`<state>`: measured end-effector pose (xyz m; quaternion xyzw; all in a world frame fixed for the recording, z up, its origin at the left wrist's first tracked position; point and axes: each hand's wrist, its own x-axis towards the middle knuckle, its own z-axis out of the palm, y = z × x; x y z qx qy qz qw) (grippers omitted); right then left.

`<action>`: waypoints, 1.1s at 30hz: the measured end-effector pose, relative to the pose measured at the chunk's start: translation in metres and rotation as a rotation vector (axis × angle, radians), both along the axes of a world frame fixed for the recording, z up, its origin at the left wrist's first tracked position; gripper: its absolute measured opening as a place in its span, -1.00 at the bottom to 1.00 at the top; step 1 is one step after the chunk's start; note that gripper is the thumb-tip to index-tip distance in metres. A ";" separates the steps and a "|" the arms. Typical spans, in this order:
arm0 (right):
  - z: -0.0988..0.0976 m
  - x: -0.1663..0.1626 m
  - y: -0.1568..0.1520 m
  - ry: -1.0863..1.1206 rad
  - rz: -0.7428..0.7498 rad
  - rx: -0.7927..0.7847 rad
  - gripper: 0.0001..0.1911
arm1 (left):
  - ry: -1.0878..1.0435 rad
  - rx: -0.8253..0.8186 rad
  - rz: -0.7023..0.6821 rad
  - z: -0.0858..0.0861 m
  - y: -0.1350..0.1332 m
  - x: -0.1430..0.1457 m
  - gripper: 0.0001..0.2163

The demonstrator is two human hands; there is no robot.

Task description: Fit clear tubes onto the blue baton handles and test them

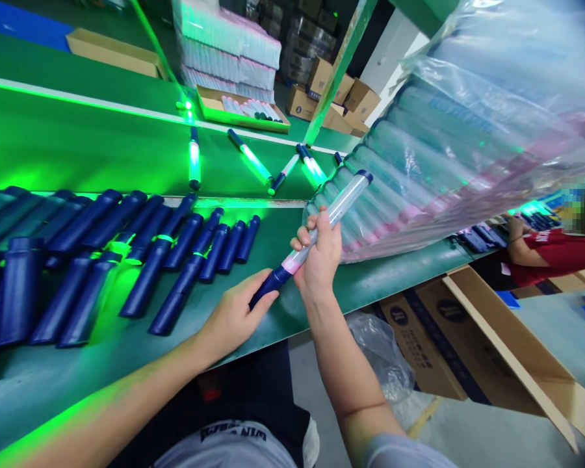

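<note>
I hold one light stick (344, 199) slantwise over the green table's near edge; it has a clear tube with a dark blue cap at the top and a dark blue handle at the bottom. My right hand (318, 255) is wrapped round the tube's lower part. My left hand (234, 316) pinches the blue handle end. Several loose dark blue handles (151, 260) lie in rows on the table to the left. Right behind the stick lies a large clear plastic bag of tubes (448, 136).
Several lit sticks (253, 159) lie on the green conveyor belt (78, 143) beyond. A shallow cardboard tray of sticks (241, 110) sits farther back. Open cardboard boxes (472, 331) stand on the floor at right. Another person in a red shirt (550, 253) works at the far right.
</note>
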<state>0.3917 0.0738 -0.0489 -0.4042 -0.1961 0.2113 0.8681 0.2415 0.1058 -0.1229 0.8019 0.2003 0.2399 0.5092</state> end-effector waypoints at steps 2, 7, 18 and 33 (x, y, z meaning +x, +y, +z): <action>0.000 -0.003 0.000 -0.018 -0.053 -0.007 -0.79 | -0.002 0.012 0.020 -0.002 -0.001 0.000 -0.59; -0.005 -0.010 0.001 -0.122 -0.066 0.016 -0.78 | -0.017 -0.001 0.003 -0.011 0.001 0.001 -0.60; 0.023 -0.004 0.007 -0.359 0.129 0.057 -0.71 | -0.010 -0.040 -0.003 -0.011 0.007 0.004 -0.59; 0.015 -0.046 0.007 -0.597 0.194 0.067 -0.75 | -0.445 -0.283 -0.036 -0.005 0.002 0.013 -0.59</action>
